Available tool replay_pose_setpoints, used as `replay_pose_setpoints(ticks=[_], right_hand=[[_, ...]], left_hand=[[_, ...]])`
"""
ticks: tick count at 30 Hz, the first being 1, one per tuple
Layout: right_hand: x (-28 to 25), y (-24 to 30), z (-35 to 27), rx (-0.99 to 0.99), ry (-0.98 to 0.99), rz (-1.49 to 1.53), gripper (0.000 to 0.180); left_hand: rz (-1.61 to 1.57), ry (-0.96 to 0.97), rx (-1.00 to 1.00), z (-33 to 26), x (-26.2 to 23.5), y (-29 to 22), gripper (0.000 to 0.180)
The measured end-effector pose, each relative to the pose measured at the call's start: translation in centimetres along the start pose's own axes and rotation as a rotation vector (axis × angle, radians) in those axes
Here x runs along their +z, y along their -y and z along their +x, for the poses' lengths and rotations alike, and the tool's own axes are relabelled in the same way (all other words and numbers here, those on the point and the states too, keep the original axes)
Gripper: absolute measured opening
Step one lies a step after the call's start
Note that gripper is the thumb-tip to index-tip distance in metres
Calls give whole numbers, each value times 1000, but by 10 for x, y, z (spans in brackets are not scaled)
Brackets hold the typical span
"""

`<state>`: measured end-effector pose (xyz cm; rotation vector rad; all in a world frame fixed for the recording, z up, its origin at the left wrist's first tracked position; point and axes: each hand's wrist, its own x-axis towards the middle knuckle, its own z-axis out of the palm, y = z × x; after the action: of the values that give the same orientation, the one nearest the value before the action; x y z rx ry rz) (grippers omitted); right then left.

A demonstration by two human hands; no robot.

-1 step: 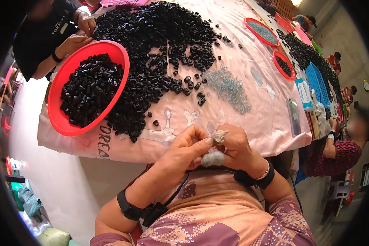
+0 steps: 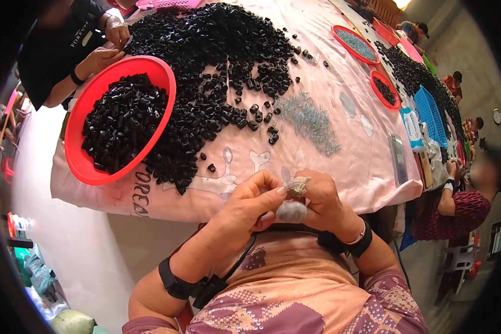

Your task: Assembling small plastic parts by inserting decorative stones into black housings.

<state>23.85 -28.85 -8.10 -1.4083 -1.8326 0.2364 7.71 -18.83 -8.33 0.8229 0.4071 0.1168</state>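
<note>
Over the near edge of the table, my left hand [image 2: 249,201] and my right hand [image 2: 324,196] meet in front of my body. Thumb and fingers of the left one are pinched together close to the right fingertips. On my right hand, a beige knitted cover [image 2: 298,187] wraps one finger and a grey cover [image 2: 291,211] the thumb; its fingers are curled in. Whatever they hold is too small or hidden to make out. Just beyond lie a large heap of small black tubular plastic parts [image 2: 206,100] and a patch of tiny clear-bluish pieces [image 2: 310,123].
A red basin [image 2: 170,106] of black parts stands at the left, beside a co-worker's hands [image 2: 114,42]. Two red trays [image 2: 377,103], a blue basket [image 2: 428,119] and a phone-like flat object [image 2: 397,157] are at the right. Another person [image 2: 467,195] sits farther right.
My right thumb with the grey cover has shifted slightly up and right, a little away from my left fingers. My left fingertips have moved very slightly. Everything else looks the same.
</note>
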Motion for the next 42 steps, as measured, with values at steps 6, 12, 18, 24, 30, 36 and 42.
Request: replay_pose_setpoints(ticks=[6, 12, 18, 24, 30, 36, 42], right_hand=[[1, 1, -2, 377, -126, 143, 16], [-2, -17, 23, 380, -184, -44, 9], [-2, -40, 43, 228, 35, -466, 34], [-1, -35, 42, 273, 152, -544, 29], [-4, -26, 11, 324, 109, -375, 17], [2, -31, -1, 276, -29, -363, 20], [-2, -28, 2, 325, -29, -372, 24]], left_hand=[[-330, 87, -80, 1, -10, 0, 11], [-313, 17, -110, 2, -8, 3, 8], [-267, 32, -122, 2, -8, 2, 15], [-255, -31, -90, -2, -7, -3, 15], [-190, -112, -25, 0, -10, -5, 13], [-93, -163, 27, 4, -12, -5, 13], [-74, -197, 31, 3, -10, -5, 14]])
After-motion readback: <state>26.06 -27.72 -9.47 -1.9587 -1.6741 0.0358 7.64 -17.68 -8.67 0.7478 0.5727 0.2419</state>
